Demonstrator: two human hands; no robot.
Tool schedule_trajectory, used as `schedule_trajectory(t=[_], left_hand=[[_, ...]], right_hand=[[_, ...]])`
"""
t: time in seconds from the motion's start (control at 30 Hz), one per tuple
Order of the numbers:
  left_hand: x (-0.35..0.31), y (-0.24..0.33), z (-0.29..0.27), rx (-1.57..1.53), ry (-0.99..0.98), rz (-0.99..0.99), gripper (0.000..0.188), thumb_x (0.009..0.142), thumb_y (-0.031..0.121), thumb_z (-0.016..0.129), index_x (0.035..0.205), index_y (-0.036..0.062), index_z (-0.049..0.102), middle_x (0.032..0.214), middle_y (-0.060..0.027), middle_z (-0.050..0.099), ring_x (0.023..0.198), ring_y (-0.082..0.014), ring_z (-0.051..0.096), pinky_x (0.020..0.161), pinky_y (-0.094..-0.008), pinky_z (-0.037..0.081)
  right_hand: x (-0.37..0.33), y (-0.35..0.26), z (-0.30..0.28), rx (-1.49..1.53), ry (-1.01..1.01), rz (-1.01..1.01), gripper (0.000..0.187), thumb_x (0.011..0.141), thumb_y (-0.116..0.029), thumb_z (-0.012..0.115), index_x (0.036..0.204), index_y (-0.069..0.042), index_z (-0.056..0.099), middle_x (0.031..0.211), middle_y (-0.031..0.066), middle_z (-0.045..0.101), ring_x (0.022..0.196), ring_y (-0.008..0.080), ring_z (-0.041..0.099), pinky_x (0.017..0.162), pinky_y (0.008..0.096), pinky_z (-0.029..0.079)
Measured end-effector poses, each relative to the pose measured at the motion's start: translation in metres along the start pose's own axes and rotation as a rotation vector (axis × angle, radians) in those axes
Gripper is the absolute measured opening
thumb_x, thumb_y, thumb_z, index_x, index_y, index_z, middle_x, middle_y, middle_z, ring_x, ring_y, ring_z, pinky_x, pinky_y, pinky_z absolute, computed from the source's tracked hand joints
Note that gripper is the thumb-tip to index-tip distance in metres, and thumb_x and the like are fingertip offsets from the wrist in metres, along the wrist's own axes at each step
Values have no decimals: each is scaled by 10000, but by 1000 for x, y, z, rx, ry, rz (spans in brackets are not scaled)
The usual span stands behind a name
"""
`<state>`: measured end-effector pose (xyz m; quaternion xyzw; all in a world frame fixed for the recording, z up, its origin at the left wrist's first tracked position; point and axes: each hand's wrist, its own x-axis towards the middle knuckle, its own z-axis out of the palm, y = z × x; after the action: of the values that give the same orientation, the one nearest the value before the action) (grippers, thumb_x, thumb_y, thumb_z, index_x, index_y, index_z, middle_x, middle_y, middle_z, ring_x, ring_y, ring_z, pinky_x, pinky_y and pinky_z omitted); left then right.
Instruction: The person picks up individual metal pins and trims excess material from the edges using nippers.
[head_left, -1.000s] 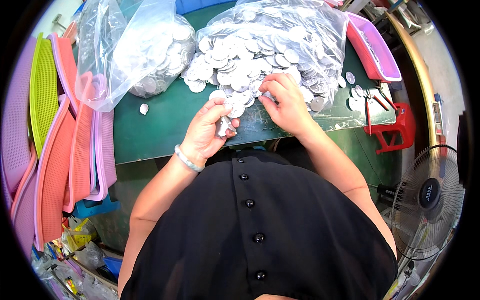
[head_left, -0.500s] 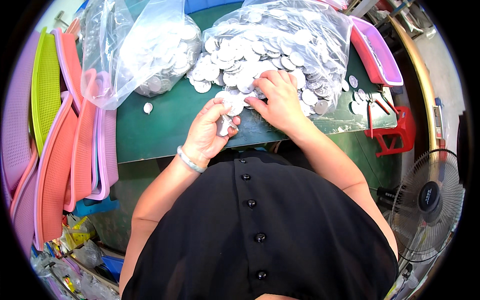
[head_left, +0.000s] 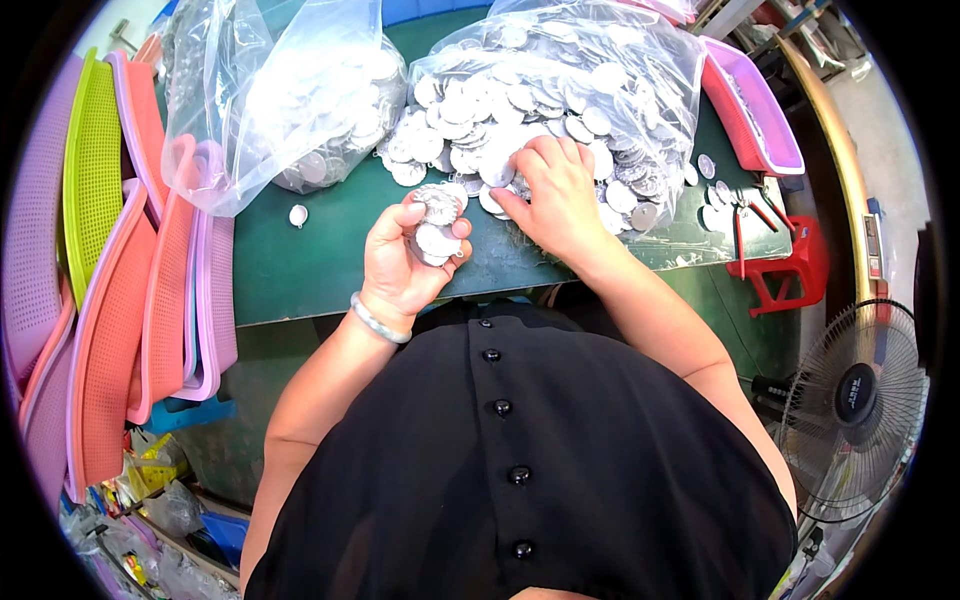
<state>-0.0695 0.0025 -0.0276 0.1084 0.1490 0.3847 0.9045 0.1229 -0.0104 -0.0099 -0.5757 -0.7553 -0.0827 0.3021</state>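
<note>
On the green table, the large heap of silver discs spilling from its clear bag looks barely reduced, so most gathering seems left. The left hand clasps a small stack of discs, now lifted nearer the body than a second ago. The right hand, fingers spread flat on the heap's edge, holds nothing I can see and has hardly shifted.
</note>
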Motion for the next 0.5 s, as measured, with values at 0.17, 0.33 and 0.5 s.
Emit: schedule_trajectory(t=[0.17,0.33,0.5], left_hand=[[1,1,-1,-75,1,-9,227,811,238,539,898,29,546,868,-78,548,738,-192,529,613,-312,463],[3,0,-5,-34,70,19,180,799,189,550,923,58,547,842,-83,560,715,-193,549,598,-313,469],[4,-2,-2,-14,126,31,245,783,108,522,1027,94,510,840,-95,578,730,-209,578,633,-334,486]], right_hand=[[1,-1,0,-37,-10,-33,212,632,-201,681,759,-73,570,816,47,510,823,227,474,763,365,325],[4,10,3,-4,108,-39,132,693,-181,617,692,-54,581,727,53,518,744,243,498,703,369,370],[12,30,-9,535,-184,450,181,791,-159,559,757,13,604,672,54,567,651,192,524,594,308,408]])
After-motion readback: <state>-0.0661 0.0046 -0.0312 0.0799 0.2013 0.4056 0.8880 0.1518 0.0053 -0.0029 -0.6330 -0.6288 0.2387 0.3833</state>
